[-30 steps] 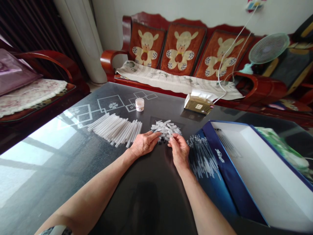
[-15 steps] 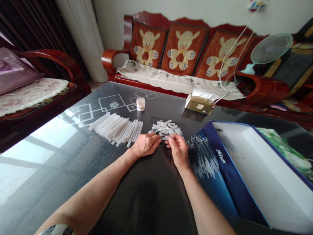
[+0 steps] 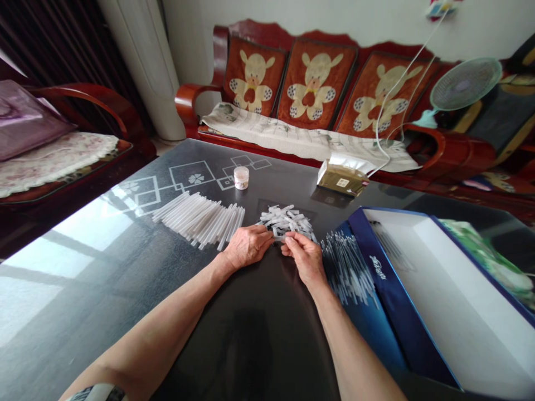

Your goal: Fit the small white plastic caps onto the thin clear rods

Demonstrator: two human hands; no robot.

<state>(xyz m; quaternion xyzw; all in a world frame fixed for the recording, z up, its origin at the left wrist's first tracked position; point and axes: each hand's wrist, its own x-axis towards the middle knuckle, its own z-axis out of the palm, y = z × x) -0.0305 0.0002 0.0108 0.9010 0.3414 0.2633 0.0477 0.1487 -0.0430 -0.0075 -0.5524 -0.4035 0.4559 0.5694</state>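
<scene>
My left hand point(image 3: 249, 246) and my right hand point(image 3: 305, 258) meet near the middle of the table, fingertips closed. Between them they pinch a small white plastic piece point(image 3: 278, 239), one end in each hand. Just beyond lies a heap of short white plastic pieces point(image 3: 287, 218), some with dark parts. Left of my left hand, a row of long translucent white plastic tubes point(image 3: 200, 217) is spread out. Beside my right hand rests a bundle of thin dark-and-clear rods point(image 3: 348, 267) on a blue surface. My fingers partly hide the held piece.
A large open blue box point(image 3: 443, 295) with a white inside stands at the right, a green-and-white packet point(image 3: 489, 256) behind it. A small round jar point(image 3: 241, 178) and a tissue pack point(image 3: 343, 177) sit farther back on the dark table point(image 3: 251, 345). Beyond is a wooden sofa point(image 3: 196, 108).
My hands stay together at the small white piece, with the right fingers shifted slightly down and bent around its end. The piles look the same.
</scene>
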